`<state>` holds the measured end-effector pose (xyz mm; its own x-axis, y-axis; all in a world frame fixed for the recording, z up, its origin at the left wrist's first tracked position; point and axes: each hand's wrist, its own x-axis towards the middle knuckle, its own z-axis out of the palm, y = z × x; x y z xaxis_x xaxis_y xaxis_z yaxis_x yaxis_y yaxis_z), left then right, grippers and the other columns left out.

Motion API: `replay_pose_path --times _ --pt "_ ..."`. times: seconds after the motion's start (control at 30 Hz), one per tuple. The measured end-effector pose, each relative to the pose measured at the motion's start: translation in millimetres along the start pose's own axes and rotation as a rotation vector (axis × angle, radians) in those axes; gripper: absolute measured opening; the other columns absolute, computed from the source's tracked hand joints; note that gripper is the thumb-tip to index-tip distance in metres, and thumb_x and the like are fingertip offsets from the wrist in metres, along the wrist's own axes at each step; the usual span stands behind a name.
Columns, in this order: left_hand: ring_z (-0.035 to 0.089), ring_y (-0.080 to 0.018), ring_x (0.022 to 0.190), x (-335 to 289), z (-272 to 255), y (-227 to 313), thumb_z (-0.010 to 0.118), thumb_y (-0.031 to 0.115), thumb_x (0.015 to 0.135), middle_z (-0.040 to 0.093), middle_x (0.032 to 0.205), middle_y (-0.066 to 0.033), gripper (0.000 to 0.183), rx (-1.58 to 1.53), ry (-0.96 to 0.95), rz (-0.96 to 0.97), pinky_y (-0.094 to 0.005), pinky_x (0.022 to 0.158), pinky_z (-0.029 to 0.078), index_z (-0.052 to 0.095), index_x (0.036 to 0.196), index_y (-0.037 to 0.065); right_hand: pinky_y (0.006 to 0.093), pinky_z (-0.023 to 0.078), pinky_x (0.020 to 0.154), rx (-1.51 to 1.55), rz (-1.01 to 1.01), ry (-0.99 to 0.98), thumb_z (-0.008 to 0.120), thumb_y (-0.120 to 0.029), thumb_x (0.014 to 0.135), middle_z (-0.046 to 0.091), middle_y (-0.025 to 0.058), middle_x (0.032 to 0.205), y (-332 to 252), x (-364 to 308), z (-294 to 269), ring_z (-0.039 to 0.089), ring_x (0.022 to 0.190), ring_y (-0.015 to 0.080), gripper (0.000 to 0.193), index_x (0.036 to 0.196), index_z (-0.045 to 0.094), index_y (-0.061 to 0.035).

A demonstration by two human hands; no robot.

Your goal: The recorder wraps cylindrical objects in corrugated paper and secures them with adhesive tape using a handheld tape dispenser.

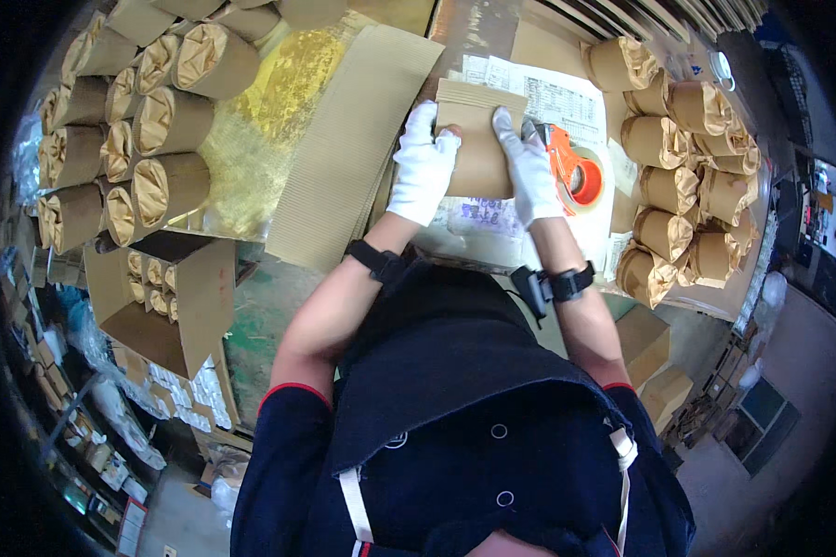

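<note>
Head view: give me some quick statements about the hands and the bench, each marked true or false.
1. The left hand and right hand both touch the brown cardboard piece. True.
2. The left hand holds a tape dispenser. False: the orange tape dispenser lies beside the right hand.
3. Brown cylinders sit on both sides of the bench. True.
4. Both hands are bare. False: they wear white gloves.
5. A ribbed cardboard sheet lies left of the left hand. True.
</note>
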<state>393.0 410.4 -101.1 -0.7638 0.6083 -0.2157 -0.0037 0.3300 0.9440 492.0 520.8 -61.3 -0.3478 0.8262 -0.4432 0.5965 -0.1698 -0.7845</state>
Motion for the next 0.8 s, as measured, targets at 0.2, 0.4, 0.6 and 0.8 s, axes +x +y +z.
replay_pose_path --times 0.2,0.4,0.6,0.8 --pt "0.055 -0.0222 0.107 -19.3 -17.1 1.9 0.061 0.001 0.083 0.054 0.123 -0.0112 0.048 -0.352 -0.104 0.063 -0.033 0.089 0.05 0.058 0.129 0.015 0.0388 0.051 0.075 -0.291 -0.303 0.145 0.061 -0.042 0.095 0.07 0.0183 0.089 -12.7 6.1 4.8 0.068 0.081 0.0281 0.043 0.093 0.066 0.0016" --pt "0.041 -0.041 0.129 -70.1 -27.8 47.5 0.077 0.029 0.07 0.036 0.15 -0.0189 0.052 0.562 -0.365 0.712 -0.0534 0.11 0.032 0.069 0.121 0.027 0.0306 0.049 0.075 -0.153 -0.692 -0.066 0.057 -0.009 0.095 0.067 0.0052 0.092 16.9 19.0 -60.6 0.065 0.085 0.0216 0.018 0.11 0.067 -0.0055" --pt "0.049 -0.0449 0.121 -71.6 -2.9 36.1 0.082 0.037 0.065 0.039 0.147 -0.0215 0.079 0.664 -0.327 0.708 -0.0493 0.101 0.044 0.054 0.137 0.023 0.0368 0.05 0.055 -1.433 -0.814 0.233 0.074 -0.046 0.077 0.063 0.0086 0.07 52.8 1.3 -121.2 0.061 0.057 0.0263 0.039 0.084 0.07 -0.0077" --pt "0.053 -0.0457 0.117 -77.0 2.0 53.3 0.085 0.038 0.06 0.04 0.144 -0.0247 0.109 0.799 -0.393 0.43 -0.0481 0.096 0.049 0.03 0.151 0.016 0.0313 0.055 0.059 -0.049 -0.154 -0.172 0.068 -0.043 0.087 0.07 0.0163 0.09 55.9 -16.9 -150.5 0.07 0.072 0.0188 0.053 0.103 0.066 0.007"
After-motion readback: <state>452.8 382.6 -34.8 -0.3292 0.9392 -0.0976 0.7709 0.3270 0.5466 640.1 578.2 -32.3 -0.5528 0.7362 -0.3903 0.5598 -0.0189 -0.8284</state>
